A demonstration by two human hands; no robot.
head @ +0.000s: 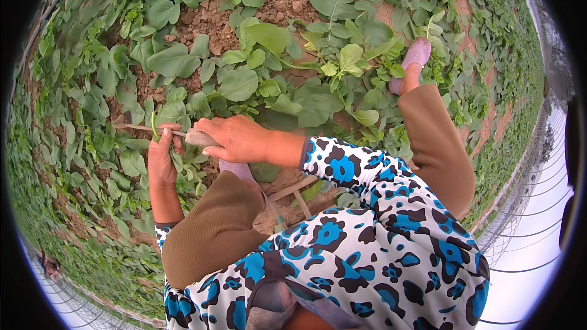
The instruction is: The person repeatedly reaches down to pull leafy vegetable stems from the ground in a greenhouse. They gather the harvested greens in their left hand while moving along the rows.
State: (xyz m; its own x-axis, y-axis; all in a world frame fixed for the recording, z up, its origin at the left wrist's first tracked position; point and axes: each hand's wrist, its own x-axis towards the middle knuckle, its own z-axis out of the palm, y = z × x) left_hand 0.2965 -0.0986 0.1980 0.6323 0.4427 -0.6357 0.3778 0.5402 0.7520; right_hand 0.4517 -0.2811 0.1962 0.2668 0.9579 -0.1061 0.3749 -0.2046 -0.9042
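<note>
My right hand (245, 140) is wrapped around the worn wooden handle (200, 138) of a small hand hoe. The hoe's thin shaft points left, and its metal head (123, 120) lies over the leaves. My left hand (165, 156) is beside the shaft, thumb and fingertips pinched together. A slim green stem (155, 124) sticks up from those fingers. Whether the left fingers also press on the shaft cannot be told. Broad-leaved green plants (238, 84) grow under and ahead of both hands.
Crumbly brown soil (206, 23) shows between the plants. A pink shoe (418, 52) stands among leaves at right; the other shoe (236, 169) is partly hidden below my right hand. A wooden frame (293, 189) is beneath me. Curved greenhouse ribs (527, 233) line the right edge.
</note>
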